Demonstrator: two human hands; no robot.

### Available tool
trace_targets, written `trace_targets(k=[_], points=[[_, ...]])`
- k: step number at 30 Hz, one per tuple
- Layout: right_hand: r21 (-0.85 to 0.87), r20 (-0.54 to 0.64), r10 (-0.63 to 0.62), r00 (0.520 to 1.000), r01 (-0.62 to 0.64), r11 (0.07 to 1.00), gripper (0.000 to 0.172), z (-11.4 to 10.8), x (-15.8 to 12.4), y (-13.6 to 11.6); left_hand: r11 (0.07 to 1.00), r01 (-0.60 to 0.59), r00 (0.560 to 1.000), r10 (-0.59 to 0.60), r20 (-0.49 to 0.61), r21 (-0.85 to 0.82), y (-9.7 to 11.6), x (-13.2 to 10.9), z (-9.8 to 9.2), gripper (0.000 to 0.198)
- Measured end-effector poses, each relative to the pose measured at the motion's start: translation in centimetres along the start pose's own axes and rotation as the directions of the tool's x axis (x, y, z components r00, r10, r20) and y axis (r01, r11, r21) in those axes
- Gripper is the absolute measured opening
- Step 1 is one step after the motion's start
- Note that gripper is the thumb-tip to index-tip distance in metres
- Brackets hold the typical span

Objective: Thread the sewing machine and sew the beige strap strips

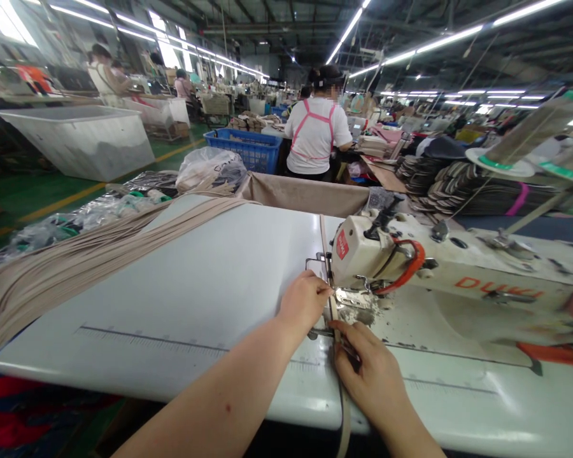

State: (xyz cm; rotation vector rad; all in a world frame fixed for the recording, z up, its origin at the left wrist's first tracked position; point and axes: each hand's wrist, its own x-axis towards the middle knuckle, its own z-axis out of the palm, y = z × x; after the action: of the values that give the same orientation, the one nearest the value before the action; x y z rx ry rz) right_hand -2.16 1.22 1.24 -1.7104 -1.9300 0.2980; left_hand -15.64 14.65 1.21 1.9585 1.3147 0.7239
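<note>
A narrow beige fabric strip [345, 413] runs under the head of a white sewing machine [363, 254] and hangs over the table's front edge. Close to the needle area, my left hand [303, 299] pinches the strip from its left side. Nearer to me, my right hand [370, 366] has its thumb and forefinger closed on the same strip, the other fingers curled. Behind the machine head the strip continues toward the table's far edge. The stitching point itself is partly hidden by my left fingers and the machine.
Long beige strips [90, 254] lie bundled along the left of the white table [172, 292]. Thread cones [530, 137] stand at the right. Beyond are a fabric-lined bin [305, 194], a blue crate [248, 149], a white tub [86, 140] and a seated person [315, 127].
</note>
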Motion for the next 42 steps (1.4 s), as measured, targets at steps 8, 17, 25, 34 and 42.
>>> trace_targets(k=[8, 17, 25, 34, 42], points=[[0.011, -0.146, 0.073, 0.987, -0.072, 0.997, 0.023, -1.0, 1.4, 1.1, 0.998, 0.004, 1.000, -0.005, 0.017, 0.061, 0.1, 0.1, 0.1, 0.012], [-0.173, -0.189, 0.238, 0.953, -0.271, 0.947, 0.017, -0.6, 5.9, 2.7, 0.997, 0.005, 1.000, -0.006, 0.010, 0.075, 0.1, 0.3, 0.3, 0.012], [-0.162, -0.229, 0.232, 0.945, -0.272, 0.949, 0.016, 0.8, 6.4, 2.8, 0.999, 0.010, 1.000, -0.010, 0.003, 0.037, 0.0, 0.3, 0.3, 0.013], [-0.075, -0.280, 0.227, 0.933, -0.257, 0.963, 0.009, -0.4, 4.6, 2.6, 0.983, 0.063, 0.998, -0.057, 0.038, -0.171, -0.6, 0.1, -0.1, 0.017], [0.366, -0.128, 0.081, 0.988, -0.029, 0.930, 0.015, -3.0, -1.3, -0.9, 0.887, 0.132, 0.991, -0.117, 0.062, -0.443, -1.5, 0.7, 1.5, 0.037]])
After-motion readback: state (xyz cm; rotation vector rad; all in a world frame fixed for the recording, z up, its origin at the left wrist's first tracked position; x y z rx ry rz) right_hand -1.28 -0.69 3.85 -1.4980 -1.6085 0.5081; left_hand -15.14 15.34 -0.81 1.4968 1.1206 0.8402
